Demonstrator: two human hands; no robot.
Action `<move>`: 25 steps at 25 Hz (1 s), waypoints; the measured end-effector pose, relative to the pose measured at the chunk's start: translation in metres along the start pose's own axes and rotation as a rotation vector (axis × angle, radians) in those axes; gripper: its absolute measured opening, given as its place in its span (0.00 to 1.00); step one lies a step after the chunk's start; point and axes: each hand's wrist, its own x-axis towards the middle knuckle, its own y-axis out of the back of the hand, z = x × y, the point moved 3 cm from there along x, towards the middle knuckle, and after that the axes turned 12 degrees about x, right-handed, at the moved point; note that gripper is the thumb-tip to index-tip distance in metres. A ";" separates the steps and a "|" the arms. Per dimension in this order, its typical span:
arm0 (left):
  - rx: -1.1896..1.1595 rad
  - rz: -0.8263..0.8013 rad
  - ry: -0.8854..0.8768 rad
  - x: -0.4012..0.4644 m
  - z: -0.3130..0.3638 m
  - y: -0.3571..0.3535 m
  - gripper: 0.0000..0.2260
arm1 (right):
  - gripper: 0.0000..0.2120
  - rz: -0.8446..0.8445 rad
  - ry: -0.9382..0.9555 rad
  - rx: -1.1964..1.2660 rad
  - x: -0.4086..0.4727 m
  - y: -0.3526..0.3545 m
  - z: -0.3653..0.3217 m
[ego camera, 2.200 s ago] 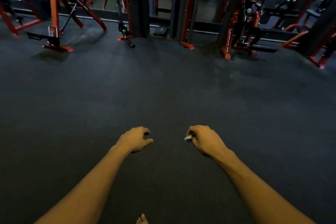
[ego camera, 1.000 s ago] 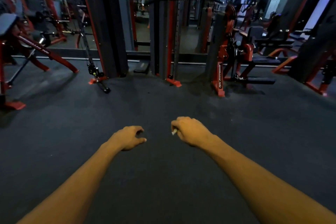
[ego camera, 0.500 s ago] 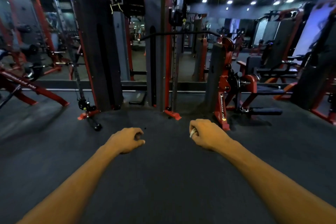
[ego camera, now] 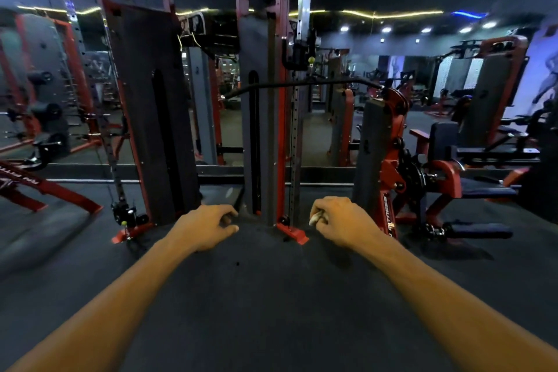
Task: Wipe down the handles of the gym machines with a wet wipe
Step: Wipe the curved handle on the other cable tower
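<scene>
**Both arms out front, hands low**

Left hand [ego camera: 205, 225] hangs knuckles-up, fingers loosely curled, holding nothing. Right hand [ego camera: 339, 220] is fisted, fingers curled tight round a wet wipe [ego camera: 315, 217] (just a pale scrap showing). Forearms bare, reaching forward, hands apart.

The dark rubber floor [ego camera: 271, 296] carries the cable machine [ego camera: 265, 100] on red feet [ego camera: 292, 234], a red seated machine [ego camera: 401, 178] to its right, and what appears to be a red bench frame [ego camera: 45, 187] far left.
</scene>
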 end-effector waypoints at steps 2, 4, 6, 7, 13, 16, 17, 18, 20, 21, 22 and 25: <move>-0.009 -0.005 0.022 0.035 -0.013 -0.005 0.17 | 0.04 -0.003 0.031 0.009 0.050 -0.006 0.007; 0.008 -0.014 0.028 0.066 -0.027 -0.012 0.17 | 0.04 -0.005 0.052 0.008 0.092 -0.015 0.014; 0.013 0.001 0.032 0.108 -0.048 -0.010 0.17 | 0.05 0.003 0.082 -0.003 0.144 -0.028 0.023; 0.006 0.017 0.032 0.130 -0.059 -0.008 0.16 | 0.05 0.013 0.093 -0.009 0.169 -0.034 0.026; -0.034 0.058 0.031 0.252 -0.147 0.024 0.18 | 0.03 0.025 0.085 -0.057 0.320 -0.039 0.018; -0.045 0.063 0.016 0.309 -0.181 0.039 0.18 | 0.03 0.047 0.083 -0.029 0.384 -0.049 0.015; -0.049 0.055 0.006 0.324 -0.189 0.040 0.18 | 0.03 0.032 0.082 -0.025 0.401 -0.055 0.013; -0.046 0.047 -0.002 0.337 -0.197 0.039 0.18 | 0.03 0.025 0.087 -0.031 0.416 -0.061 0.012; -0.030 0.060 -0.020 0.366 -0.215 0.038 0.17 | 0.05 0.052 0.109 -0.020 0.451 -0.069 0.014; -0.040 0.067 -0.019 0.379 -0.224 0.038 0.17 | 0.06 0.064 0.126 -0.008 0.468 -0.071 0.016; -0.060 0.072 -0.016 0.394 -0.233 0.036 0.17 | 0.07 0.062 0.144 -0.011 0.488 -0.072 0.018; -0.053 0.092 -0.014 0.444 -0.269 0.035 0.16 | 0.11 0.081 0.167 -0.051 0.556 -0.069 0.026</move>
